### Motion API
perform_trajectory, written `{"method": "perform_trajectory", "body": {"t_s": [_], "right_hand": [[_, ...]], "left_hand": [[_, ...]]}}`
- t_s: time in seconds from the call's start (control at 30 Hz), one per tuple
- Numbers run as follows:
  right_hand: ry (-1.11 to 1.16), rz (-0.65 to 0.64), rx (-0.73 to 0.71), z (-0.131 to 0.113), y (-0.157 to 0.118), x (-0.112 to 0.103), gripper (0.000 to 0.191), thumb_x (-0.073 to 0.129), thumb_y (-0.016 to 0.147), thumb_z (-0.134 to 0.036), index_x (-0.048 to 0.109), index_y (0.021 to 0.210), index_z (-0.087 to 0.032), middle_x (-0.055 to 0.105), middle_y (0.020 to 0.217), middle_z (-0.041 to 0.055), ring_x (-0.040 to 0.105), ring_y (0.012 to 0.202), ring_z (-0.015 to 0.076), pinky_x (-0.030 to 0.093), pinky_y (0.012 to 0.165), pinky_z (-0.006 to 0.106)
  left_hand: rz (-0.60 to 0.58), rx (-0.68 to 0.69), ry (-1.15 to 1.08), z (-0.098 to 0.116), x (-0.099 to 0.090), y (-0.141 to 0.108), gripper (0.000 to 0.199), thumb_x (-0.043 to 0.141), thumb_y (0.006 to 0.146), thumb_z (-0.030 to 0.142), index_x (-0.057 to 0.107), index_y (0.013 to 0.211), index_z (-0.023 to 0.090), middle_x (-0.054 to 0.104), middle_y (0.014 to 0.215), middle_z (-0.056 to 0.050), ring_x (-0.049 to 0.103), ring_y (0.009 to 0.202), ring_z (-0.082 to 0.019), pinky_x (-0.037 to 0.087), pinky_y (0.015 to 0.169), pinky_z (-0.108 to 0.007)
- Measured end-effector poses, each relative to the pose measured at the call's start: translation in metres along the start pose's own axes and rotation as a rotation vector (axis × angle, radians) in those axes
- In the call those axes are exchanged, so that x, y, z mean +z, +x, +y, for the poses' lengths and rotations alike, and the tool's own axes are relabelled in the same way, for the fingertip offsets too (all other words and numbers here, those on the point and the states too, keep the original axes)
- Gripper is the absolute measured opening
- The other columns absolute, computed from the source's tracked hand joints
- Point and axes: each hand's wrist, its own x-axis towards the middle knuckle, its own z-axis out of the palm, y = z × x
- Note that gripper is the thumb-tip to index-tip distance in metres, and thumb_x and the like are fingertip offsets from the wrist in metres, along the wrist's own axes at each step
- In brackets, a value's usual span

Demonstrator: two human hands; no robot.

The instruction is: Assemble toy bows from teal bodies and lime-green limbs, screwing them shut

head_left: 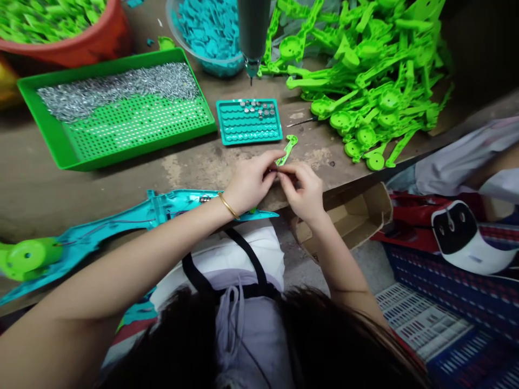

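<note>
My left hand, a gold bangle on its wrist, is closed in a pinch. Its fingertips meet those of my right hand, also pinched; something small and dark seems to lie between them, too tiny to name. Just beyond the fingers is a small bright green plastic piece, its near end hidden by them, and I cannot tell whether it is gripped. Under my left wrist, a long turquoise plastic shell with a thin wire inside lies along the table edge. A green round part sits at its left end.
A green tray of metal screws and a teal ridged tray with several small metal discs stand ahead. A dark screwdriver hangs above. Green parts are heaped right; a turquoise-filled tub and red basin stand behind.
</note>
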Motion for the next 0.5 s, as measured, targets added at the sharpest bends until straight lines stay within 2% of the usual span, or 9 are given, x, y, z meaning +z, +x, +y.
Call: {"method": "perform_trajectory", "body": {"t_s": [0.17,0.37,0.5], "right_hand": [[-0.009,-0.014,-0.010,0.005,0.000,0.002,0.014,0.051,0.093,-0.027,0.064,0.092,-0.024,0.069,0.093,0.0036,0.063,0.088,0.0170,0.052,0.078,0.033],[0.040,-0.054,-0.027,0.009,-0.003,0.011,0.012,0.052,0.093,-0.027,0.063,0.090,-0.023,0.067,0.089,0.0032,0.063,0.086,0.0158,0.051,0.075,0.030],[0.057,-0.041,0.030,0.009,-0.005,0.015,0.012,0.054,0.092,-0.031,0.063,0.090,-0.023,0.068,0.090,0.0028,0.063,0.080,0.0150,0.051,0.070,0.029]], "left_hand": [[-0.042,0.000,0.035,-0.003,-0.001,-0.005,0.040,0.052,0.085,0.013,0.059,0.124,0.018,0.071,0.104,-0.003,0.067,0.095,-0.017,0.049,0.088,-0.029],[0.000,-0.026,-0.050,-0.012,-0.001,-0.014,0.039,0.053,0.084,0.014,0.058,0.123,0.017,0.071,0.095,-0.003,0.067,0.087,-0.016,0.050,0.084,-0.028],[0.008,-0.043,-0.058,-0.014,0.001,-0.016,0.040,0.052,0.084,0.013,0.057,0.124,0.018,0.070,0.096,-0.003,0.065,0.085,-0.016,0.050,0.082,-0.028]]}}
